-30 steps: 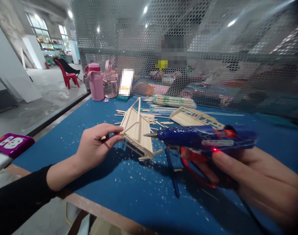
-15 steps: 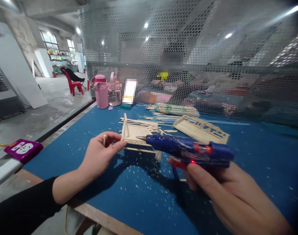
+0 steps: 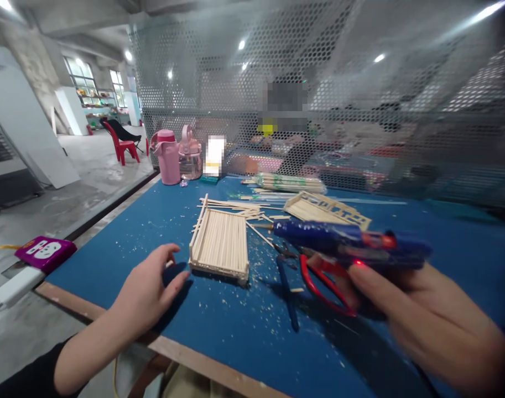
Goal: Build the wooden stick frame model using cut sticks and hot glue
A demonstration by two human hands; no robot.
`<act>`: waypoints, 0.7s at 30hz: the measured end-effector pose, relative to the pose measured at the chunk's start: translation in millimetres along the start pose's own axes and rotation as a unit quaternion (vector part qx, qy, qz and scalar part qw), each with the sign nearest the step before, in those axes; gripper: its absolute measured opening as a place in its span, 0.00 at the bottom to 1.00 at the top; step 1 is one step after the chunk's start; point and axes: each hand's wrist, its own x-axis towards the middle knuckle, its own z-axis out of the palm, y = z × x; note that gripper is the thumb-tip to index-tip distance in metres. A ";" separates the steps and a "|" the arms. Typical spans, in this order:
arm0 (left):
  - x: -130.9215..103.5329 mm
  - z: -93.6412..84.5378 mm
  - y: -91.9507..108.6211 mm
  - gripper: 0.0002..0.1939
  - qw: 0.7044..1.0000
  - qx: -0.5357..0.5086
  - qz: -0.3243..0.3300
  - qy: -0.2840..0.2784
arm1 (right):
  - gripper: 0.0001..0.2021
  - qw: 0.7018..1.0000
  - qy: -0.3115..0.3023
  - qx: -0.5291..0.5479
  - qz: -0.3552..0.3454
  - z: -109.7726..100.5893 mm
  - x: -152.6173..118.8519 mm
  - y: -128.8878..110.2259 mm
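Tray [image 3: 219, 240] of pale wooden sticks sits on the blue table [image 3: 128, 226] before you, its slats laid side by side and a raised rail along its left edge; your left hand [image 3: 148, 282] is just beside its near left corner, thumb and forefinger parted with a gap between them; a small pale bit shows by your curled fingers, though you cannot tell from this view whether they grip it; your right hand [image 3: 422, 309] wraps the blue glue gun [image 3: 339, 237], fingers closed around its grip, thumb near a glowing red light; the nozzle points left, toward the tray's right side, and whether they touch is unclear; below the gun lie pliers [image 3: 287, 287] with one blue and one red handle, spread apart; behind it rests a second stick piece [image 3: 308, 207] with a cut-out wall; loose sticks [image 3: 231, 204] lie behind the tray, a wrapped bundle [image 3: 291, 182] farther back, and a pink flask [image 3: 168, 163] stands at the far left.
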 end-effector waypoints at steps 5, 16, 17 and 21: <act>12.6 7.9 7.2 0.11 0.997 0.030 0.072 -0.024 | 0.21 0.999 -0.028 0.033 0.009 1.5 19.1 -9.0; 33.5 21.3 7.8 0.07 0.985 -0.007 0.171 -0.039 | 0.24 0.995 -0.023 0.095 0.029 -0.5 15.5 1.8; 33.2 22.8 9.3 0.09 0.985 -0.004 0.170 -0.039 | 0.25 0.992 -0.020 0.115 0.039 -0.9 15.1 0.5; 22.4 21.2 10.0 0.28 0.987 -0.024 0.132 0.090 | 0.22 0.981 0.004 0.183 0.063 -1.6 9.9 2.2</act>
